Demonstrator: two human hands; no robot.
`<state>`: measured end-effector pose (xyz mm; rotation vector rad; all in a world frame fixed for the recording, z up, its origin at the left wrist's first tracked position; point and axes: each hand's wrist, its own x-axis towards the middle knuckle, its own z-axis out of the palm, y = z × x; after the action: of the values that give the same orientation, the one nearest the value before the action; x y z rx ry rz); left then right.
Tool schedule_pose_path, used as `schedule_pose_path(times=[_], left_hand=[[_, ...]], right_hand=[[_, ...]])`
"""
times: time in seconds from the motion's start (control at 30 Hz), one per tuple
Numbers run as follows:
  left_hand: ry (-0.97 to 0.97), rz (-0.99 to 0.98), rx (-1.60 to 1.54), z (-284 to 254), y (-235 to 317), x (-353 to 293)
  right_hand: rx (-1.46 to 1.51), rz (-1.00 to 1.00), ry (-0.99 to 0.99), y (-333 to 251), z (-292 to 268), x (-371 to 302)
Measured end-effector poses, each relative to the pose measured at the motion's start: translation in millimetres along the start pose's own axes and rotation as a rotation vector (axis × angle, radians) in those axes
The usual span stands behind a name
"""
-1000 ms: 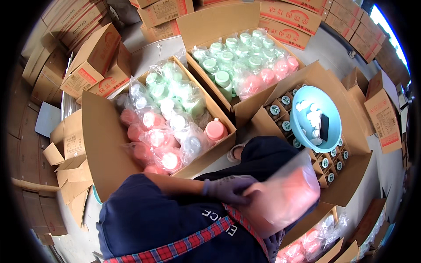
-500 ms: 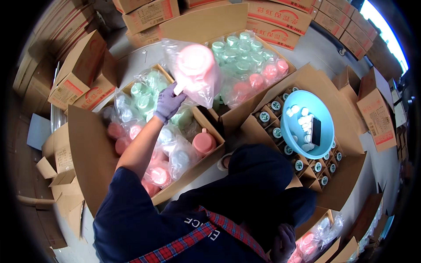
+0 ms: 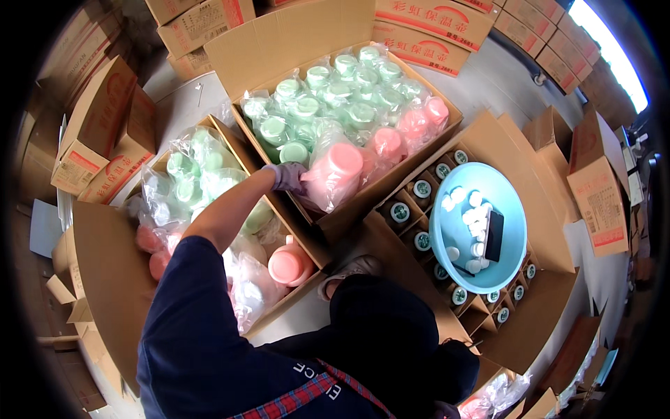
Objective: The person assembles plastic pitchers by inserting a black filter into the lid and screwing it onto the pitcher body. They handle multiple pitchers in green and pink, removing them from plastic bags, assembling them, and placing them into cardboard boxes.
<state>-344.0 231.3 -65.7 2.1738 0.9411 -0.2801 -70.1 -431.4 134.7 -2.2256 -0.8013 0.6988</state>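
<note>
My left hand point(image 3: 285, 176), in a grey-purple glove, is closed on the handle of a pink jug point(image 3: 342, 165) wrapped in clear plastic. The jug is at the near corner of the far carton point(image 3: 241, 43), beside rows of bagged pale green jugs point(image 3: 306, 107) and several pink ones point(image 3: 387, 144). Below my left forearm stands another open carton point(image 3: 105, 258) of bagged green, white and pink jugs; a pink jug point(image 3: 291, 264) sits in its right corner. Only a sliver of my right hand point(image 3: 447, 410) shows at the lower edge, with its fingers hidden.
On the right, a light blue basin point(image 3: 516, 269) holding white caps point(image 3: 474, 220) and a black phone-like slab point(image 3: 494, 236) rests on a divided carton of bottles point(image 3: 422, 188). Closed cartons point(image 3: 433, 17) are stacked behind. My shoe point(image 3: 352, 272) is between the boxes.
My left hand has brought the bagged pink jug down and to the right, from above the cartons to the near corner of the far one. My right hand has mostly slipped below the view.
</note>
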Motion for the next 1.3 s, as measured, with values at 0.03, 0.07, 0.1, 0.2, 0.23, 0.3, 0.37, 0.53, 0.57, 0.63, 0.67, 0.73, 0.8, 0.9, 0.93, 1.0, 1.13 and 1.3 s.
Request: schedule_pose_path(times=[0.03, 0.07, 0.1, 0.2, 0.23, 0.3, 0.37, 0.53, 0.57, 0.63, 0.67, 0.73, 0.8, 0.9, 0.93, 1.0, 1.13, 1.3], left_hand=[[-0.079, -0.003, 0.116, -2, -12, 12], [-0.162, -0.002, 0.228, -2, -24, 27], [-0.077, 0.08, 0.447, 4, -21, 37], [-0.455, 0.032, 0.849, 44, -71, 75], [-0.385, -0.033, 0.823, 51, -60, 80], [-0.244, -0.171, 0.772, 58, -32, 73], [-0.301, -0.354, 0.957, 60, 16, 67], [-0.305, -0.361, 0.872, 93, -109, 98], [-0.364, -0.283, 0.811, 75, -79, 102], [-0.472, -0.206, 0.671, 10, -16, 64], [-0.357, -0.135, 0.978, -30, 32, 48], [-0.041, -0.245, 0.774, -64, 61, 19], [0.147, 0.079, 1.059, -58, 37, 23], [-0.149, -0.294, 1.027, -31, 8, 73], [-0.208, -0.374, 1.045, -30, 7, 90], [-0.33, -0.534, 1.087, -29, 19, 117], [-0.175, -0.713, 1.062, 10, -7, 139], [-0.33, -0.585, 1.097, -30, 25, 104]], right_hand=[[0.004, 0.081, 0.015, -4, -4, 9], [0.005, 0.165, 0.033, -8, -6, 18], [0.117, 0.188, 0.132, -23, 4, 28], [0.136, 0.26, 0.076, -22, 2, 64], [0.118, 0.287, 0.071, -23, 3, 67], [0.087, 0.337, 0.055, -24, 7, 71], [0.076, 0.371, 0.031, -25, 8, 76], [0.057, 0.26, -0.043, -27, 5, 87], [0.05, 0.312, -0.017, -28, 5, 74], [0.044, 0.256, 0.09, -32, 11, 63], [0.029, 0.31, 0.087, -34, 10, 63], [-0.007, 0.402, 0.075, -35, 3, 65], [-0.041, 0.38, 0.054, -41, 2, 73], [-0.08, 0.421, -0.008, -53, -1, 80], [-0.072, 0.398, -0.004, -53, 0, 82], [-0.051, 0.357, 0.003, -52, 2, 82], [-0.051, 0.369, 0.005, -58, 0, 82], [-0.031, 0.474, -0.025, -70, -4, 76]])
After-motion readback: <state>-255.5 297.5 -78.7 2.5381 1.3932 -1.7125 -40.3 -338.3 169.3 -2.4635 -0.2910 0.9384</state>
